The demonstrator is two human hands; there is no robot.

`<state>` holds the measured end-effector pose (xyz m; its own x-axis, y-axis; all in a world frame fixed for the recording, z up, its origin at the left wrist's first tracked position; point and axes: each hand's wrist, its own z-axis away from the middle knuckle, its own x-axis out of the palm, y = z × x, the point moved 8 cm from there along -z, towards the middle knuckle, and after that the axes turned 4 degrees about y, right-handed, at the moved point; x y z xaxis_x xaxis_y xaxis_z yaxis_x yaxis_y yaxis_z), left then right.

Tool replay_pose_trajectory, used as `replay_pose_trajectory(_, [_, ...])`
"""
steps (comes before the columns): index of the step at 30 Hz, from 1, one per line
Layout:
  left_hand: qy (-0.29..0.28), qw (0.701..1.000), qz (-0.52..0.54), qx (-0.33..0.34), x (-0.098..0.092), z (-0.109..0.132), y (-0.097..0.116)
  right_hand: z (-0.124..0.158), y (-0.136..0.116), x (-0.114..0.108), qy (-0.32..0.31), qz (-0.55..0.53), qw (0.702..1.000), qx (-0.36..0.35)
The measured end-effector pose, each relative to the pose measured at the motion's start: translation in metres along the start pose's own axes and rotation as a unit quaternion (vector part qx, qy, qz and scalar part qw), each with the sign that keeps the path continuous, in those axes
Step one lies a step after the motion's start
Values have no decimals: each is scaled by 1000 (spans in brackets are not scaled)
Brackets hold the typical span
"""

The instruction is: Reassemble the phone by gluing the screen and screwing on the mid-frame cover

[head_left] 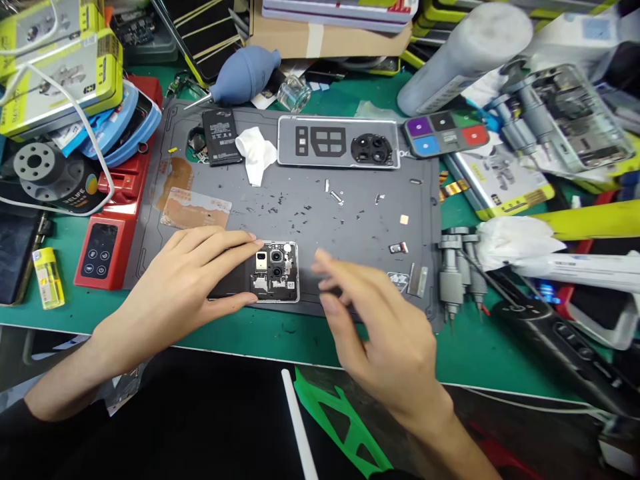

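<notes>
An opened phone point(275, 293) lies on the grey mat, its camera module and inner parts exposed at the right end. My left hand point(187, 267) spans its left part, fingers along the far edge and thumb at the near edge, hiding much of the dark battery area. Just right of the phone, my right hand point(380, 320) hovers with bent fingers, thumb apart from them. Its fingertips are slightly blurred, and I see nothing held there. Beyond them lies a phone back cover point(325, 157) with a round camera ring. A loose battery point(221, 137) and a crumpled white wipe point(256, 153) lie to its left.
Small dark scraps and metal bits are strewn over the grey mat point(280, 190). A blue air blower point(245, 73) lies behind. Left are a red device point(97, 250) and a yellow lighter point(49, 277). Grey screwdrivers point(451, 273) and a black handheld tool point(560, 340) crowd the right.
</notes>
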<state>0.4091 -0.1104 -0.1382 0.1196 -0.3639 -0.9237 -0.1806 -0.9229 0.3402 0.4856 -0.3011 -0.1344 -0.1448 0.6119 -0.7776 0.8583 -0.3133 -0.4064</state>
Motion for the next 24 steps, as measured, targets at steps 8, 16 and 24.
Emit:
replay_pose_trajectory(8, [34, 999, -4, 4, -1, 6, -2, -24, 12, 19, -45, 59, 997, -29])
replay_pose_trajectory(16, [58, 995, -70, 46, -13, 8, 6, -3, 23, 1, -20, -45, 997, 61])
replay_pose_trajectory(24, [230, 964, -61, -116, -46, 72, -49, 70, 104, -92, 174, 144, 937, 265])
